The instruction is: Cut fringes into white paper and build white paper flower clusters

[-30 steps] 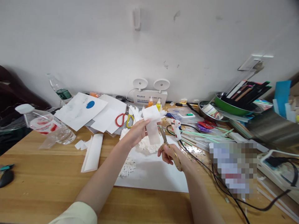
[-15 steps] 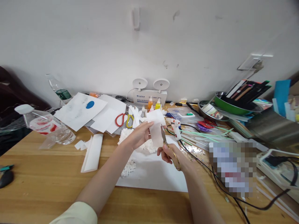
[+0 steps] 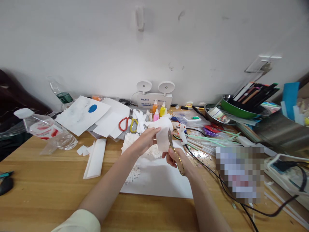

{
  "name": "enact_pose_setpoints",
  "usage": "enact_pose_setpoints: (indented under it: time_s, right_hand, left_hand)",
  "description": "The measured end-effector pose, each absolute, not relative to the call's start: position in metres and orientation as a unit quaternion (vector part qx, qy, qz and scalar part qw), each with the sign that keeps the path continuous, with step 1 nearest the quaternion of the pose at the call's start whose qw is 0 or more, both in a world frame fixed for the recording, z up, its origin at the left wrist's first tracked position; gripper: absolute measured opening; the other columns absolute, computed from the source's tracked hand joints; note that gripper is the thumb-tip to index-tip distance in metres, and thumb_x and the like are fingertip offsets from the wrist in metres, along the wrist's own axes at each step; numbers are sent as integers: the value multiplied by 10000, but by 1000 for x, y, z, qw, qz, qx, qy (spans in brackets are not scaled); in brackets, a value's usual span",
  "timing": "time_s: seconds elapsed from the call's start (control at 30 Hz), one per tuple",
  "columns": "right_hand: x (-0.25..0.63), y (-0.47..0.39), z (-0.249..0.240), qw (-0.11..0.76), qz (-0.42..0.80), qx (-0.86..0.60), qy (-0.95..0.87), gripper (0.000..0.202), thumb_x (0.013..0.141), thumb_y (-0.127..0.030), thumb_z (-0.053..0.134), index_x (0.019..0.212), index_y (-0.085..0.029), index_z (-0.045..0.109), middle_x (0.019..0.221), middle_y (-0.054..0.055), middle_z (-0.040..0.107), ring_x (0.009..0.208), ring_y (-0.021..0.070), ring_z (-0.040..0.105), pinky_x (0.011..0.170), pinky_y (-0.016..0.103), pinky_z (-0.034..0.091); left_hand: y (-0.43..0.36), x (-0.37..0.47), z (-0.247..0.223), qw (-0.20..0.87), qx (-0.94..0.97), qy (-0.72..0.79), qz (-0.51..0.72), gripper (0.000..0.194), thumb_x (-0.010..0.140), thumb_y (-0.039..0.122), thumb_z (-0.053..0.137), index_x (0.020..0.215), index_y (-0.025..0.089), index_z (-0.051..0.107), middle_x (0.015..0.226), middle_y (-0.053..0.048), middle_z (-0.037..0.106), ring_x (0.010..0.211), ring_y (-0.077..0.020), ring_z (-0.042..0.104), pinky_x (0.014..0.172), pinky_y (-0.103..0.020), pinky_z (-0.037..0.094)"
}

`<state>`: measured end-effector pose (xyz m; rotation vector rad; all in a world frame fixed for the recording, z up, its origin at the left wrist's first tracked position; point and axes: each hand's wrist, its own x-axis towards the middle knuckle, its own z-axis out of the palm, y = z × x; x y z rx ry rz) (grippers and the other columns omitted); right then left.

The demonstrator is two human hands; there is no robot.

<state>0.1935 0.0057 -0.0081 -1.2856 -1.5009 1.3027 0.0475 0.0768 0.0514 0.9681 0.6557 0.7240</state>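
Note:
My left hand [image 3: 147, 139] pinches a white piece of paper [image 3: 163, 133] by its left edge, holding it up above the table. My right hand [image 3: 175, 157] is closed round the gold handles of a pair of scissors [image 3: 179, 161]. Their blades point up and away from me and meet the paper's right edge. Below the hands lies a large white sheet [image 3: 159, 182], with a crumbly white textured piece [image 3: 130, 141] on its far left part, half hidden by my left arm. A folded strip of white paper [image 3: 95, 159] rests to the left.
Red- and yellow-handled scissors [image 3: 127, 124] lie beyond my hands, near small paint bottles [image 3: 162, 109]. A glue gun [image 3: 182, 133] with a black cable stands to the right, beside thin sticks [image 3: 202, 141]. A big plastic bottle [image 3: 48, 129] is at left; a green bowl [image 3: 241, 108] holds pens.
The paper in my left hand has shifted slightly right and bends more at its top. The pink bottle behind it shows more. The scissors stay at the paper's right edge.

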Motion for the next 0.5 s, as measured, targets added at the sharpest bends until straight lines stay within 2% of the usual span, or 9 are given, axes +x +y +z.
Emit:
enact_pose_setpoints:
  time_s: [0.13, 0.23, 0.5]
  right_hand:
    - [193, 6, -7, 377, 508, -500, -591, 583, 771, -686, 306, 647, -161, 527, 421, -39, 382, 396, 91, 335, 408, 234, 267]
    - [192, 6, -7, 379, 508, -501, -589, 584, 774, -685, 305, 644, -162, 529, 418, -37, 381, 398, 91, 329, 412, 237, 264]
    - [189, 6, -10, 406, 518, -495, -567, 583, 755, -712, 307, 617, -181, 504, 399, -35, 362, 371, 82, 262, 394, 254, 205]
  left_hand:
    - [77, 49, 50, 719, 477, 349, 365, 269, 666, 380, 659, 771, 132, 655, 749, -48, 639, 707, -151, 559, 683, -268, 415]
    - [78, 50, 46, 695, 495, 351, 385, 260, 661, 374, 663, 749, 130, 655, 701, -32, 628, 640, -128, 539, 623, -241, 399]
    - [74, 50, 50, 691, 534, 315, 372, 273, 691, 317, 649, 909, 152, 650, 827, -50, 664, 660, -144, 578, 599, -246, 420]
